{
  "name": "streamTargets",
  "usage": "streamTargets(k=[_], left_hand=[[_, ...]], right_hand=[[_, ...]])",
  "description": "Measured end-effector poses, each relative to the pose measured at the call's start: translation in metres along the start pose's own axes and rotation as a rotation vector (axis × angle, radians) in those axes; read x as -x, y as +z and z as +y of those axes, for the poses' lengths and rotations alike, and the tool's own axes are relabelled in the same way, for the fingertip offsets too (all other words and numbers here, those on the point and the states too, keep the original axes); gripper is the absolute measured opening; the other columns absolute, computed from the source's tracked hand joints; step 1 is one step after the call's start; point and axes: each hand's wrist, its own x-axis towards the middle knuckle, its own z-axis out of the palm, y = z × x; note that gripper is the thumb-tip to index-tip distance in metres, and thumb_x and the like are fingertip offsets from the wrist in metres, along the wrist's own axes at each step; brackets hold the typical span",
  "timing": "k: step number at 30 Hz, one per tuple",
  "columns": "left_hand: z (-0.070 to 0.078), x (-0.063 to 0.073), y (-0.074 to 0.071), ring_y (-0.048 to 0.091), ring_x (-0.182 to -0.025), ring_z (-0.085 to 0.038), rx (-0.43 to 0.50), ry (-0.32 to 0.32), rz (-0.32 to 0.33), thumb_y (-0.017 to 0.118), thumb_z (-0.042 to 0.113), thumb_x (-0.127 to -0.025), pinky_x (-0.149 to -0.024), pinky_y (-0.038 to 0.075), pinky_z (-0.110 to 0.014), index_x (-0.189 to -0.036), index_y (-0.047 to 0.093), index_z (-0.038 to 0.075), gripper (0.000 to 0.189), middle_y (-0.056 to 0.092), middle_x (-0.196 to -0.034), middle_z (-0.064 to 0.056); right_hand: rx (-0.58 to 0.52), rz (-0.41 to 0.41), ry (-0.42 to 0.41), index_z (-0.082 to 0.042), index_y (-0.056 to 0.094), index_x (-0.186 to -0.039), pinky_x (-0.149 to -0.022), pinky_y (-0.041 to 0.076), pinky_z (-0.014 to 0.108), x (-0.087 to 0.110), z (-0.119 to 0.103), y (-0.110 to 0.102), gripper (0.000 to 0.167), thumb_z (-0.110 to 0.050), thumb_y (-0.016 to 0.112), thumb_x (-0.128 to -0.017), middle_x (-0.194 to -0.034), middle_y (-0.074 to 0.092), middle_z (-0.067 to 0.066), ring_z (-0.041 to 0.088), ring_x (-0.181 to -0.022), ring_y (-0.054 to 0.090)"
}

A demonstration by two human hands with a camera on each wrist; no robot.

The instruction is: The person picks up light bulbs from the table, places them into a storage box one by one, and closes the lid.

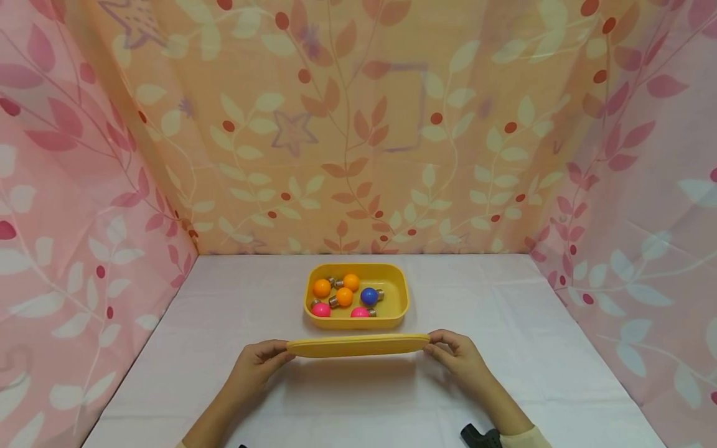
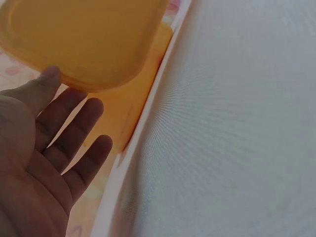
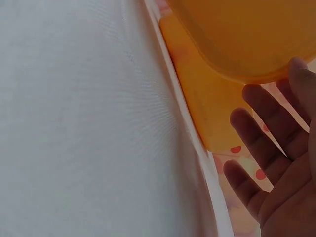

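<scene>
A yellow lid (image 1: 358, 346) is held above the table in front of a yellow container, seen nearly edge-on in the head view. My left hand (image 1: 259, 363) pinches its left end between thumb and fingers. At the opposite end my right hand (image 1: 458, 358) pinches it the same way. Both wrist views show the thumb on the rim and the lower fingers spread apart. The container (image 1: 399, 298) holds several small bulb-shaped pieces with metal screw bases: orange bulbs (image 1: 344, 297), a blue bulb (image 1: 369, 295) and pink bulbs (image 1: 321, 309).
A white cloth (image 1: 241, 292) covers the table. Floral curtains stand at the back (image 1: 358, 205), on the left (image 1: 84, 249) and on the right (image 1: 633, 249). A black strap piece (image 1: 480, 437) shows at the right wrist.
</scene>
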Motion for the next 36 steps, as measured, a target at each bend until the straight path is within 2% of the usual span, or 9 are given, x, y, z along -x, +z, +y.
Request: streamTargets(k=[4, 10, 15, 19, 23, 26, 31, 36], left_hand=[[0.001, 0.000, 0.002, 0.073, -0.099, -0.011, 0.007, 0.003, 0.027, 0.075, 0.017, -0.093, -0.085, 0.062, -0.024, -0.109, 0.079, 0.010, 0.017, 0.079, -0.106, -0.002], [0.002, 0.000, 0.003, 0.073, -0.100, -0.011, 0.002, 0.016, 0.061, 0.078, 0.019, -0.091, -0.085, 0.062, -0.025, -0.110, 0.079, 0.014, 0.020, 0.078, -0.107, -0.001], [0.003, 0.000, 0.002, 0.074, -0.098, -0.010, 0.042, 0.053, 0.080, 0.076, 0.011, -0.092, -0.085, 0.062, -0.026, -0.117, 0.075, 0.003, 0.026, 0.077, -0.111, -0.008], [0.008, -0.001, 0.002, 0.074, -0.097, -0.010, 0.096, 0.036, 0.092, 0.075, 0.009, -0.093, -0.085, 0.063, -0.027, -0.123, 0.071, -0.001, 0.032, 0.077, -0.110, -0.009], [0.017, -0.002, 0.003, 0.074, -0.097, -0.015, 0.134, 0.008, 0.113, 0.076, 0.012, -0.093, -0.086, 0.063, -0.028, -0.127, 0.070, 0.003, 0.035, 0.076, -0.107, -0.008], [0.021, -0.003, 0.003, 0.074, -0.098, -0.016, 0.137, 0.001, 0.118, 0.075, 0.012, -0.094, -0.086, 0.062, -0.028, -0.130, 0.069, 0.006, 0.037, 0.076, -0.108, -0.009], [0.022, -0.005, 0.004, 0.073, -0.097, -0.016, 0.113, 0.018, 0.120, 0.074, 0.011, -0.094, -0.084, 0.063, -0.028, -0.137, 0.066, 0.009, 0.043, 0.076, -0.108, -0.010], [0.026, -0.012, 0.004, 0.073, -0.092, -0.017, 0.066, 0.048, 0.139, 0.075, 0.015, -0.094, -0.082, 0.063, -0.028, -0.141, 0.065, 0.016, 0.048, 0.076, -0.106, -0.007]], right_hand=[[0.026, 0.014, -0.039, -0.020, 0.075, -0.101, -0.094, 0.052, 0.019, 0.000, -0.004, 0.002, 0.013, -0.009, 0.074, -0.093, -0.095, 0.076, -0.009, 0.007, -0.095, 0.068], [0.045, 0.028, -0.098, -0.021, 0.073, -0.108, -0.093, 0.052, 0.018, 0.000, -0.008, 0.004, 0.019, -0.009, 0.075, -0.093, -0.100, 0.075, -0.007, 0.009, -0.095, 0.068], [0.010, 0.033, -0.133, -0.015, 0.069, -0.122, -0.096, 0.049, 0.014, -0.001, -0.007, 0.006, 0.034, -0.004, 0.076, -0.091, -0.099, 0.074, -0.002, 0.013, -0.094, 0.070], [-0.031, 0.021, -0.164, -0.009, 0.063, -0.131, -0.100, 0.046, 0.012, -0.002, -0.004, 0.005, 0.043, 0.000, 0.074, -0.091, -0.094, 0.073, 0.005, 0.015, -0.091, 0.069], [-0.062, 0.014, -0.197, -0.005, 0.059, -0.137, -0.103, 0.046, 0.013, -0.003, -0.002, 0.004, 0.049, 0.005, 0.073, -0.090, -0.092, 0.071, 0.014, 0.010, -0.092, 0.068], [-0.052, 0.011, -0.229, -0.003, 0.054, -0.143, -0.103, 0.046, 0.013, -0.006, -0.001, 0.002, 0.057, 0.006, 0.074, -0.089, -0.091, 0.071, 0.014, 0.011, -0.092, 0.068], [0.023, 0.026, -0.268, 0.001, 0.048, -0.149, -0.100, 0.047, 0.013, -0.012, -0.008, -0.001, 0.067, 0.007, 0.076, -0.088, -0.088, 0.070, 0.010, 0.018, -0.087, 0.068], [0.047, 0.032, -0.258, 0.008, 0.049, -0.146, -0.096, 0.051, 0.014, -0.017, -0.022, -0.002, 0.066, 0.013, 0.074, -0.085, -0.087, 0.070, 0.009, 0.018, -0.085, 0.068]])
